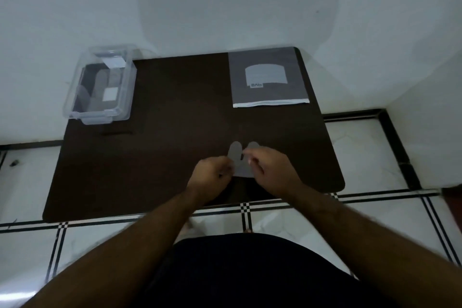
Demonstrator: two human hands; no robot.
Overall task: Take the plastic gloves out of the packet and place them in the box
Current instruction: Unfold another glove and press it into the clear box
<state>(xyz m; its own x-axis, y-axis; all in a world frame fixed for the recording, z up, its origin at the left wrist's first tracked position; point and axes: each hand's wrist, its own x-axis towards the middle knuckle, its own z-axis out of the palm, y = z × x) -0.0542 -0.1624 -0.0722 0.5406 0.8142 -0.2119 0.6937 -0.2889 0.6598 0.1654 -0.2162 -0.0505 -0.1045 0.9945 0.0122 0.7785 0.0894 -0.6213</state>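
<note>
A thin translucent plastic glove [240,163] is held above the near middle of the dark table [175,112], two finger tips showing upward. My left hand [212,175] pinches its left edge and my right hand [271,170] pinches its right edge. The grey packet [268,77] lies flat at the table's far right, its open white edge facing me. A clear plastic box [80,97] stands at the far left corner, lid off or open, with a glove lying inside it.
The table stands against a white wall [225,2]. A tiled floor with black and white border lines [375,220] runs around the table's near and right sides. My dark clothing fills the bottom of the view.
</note>
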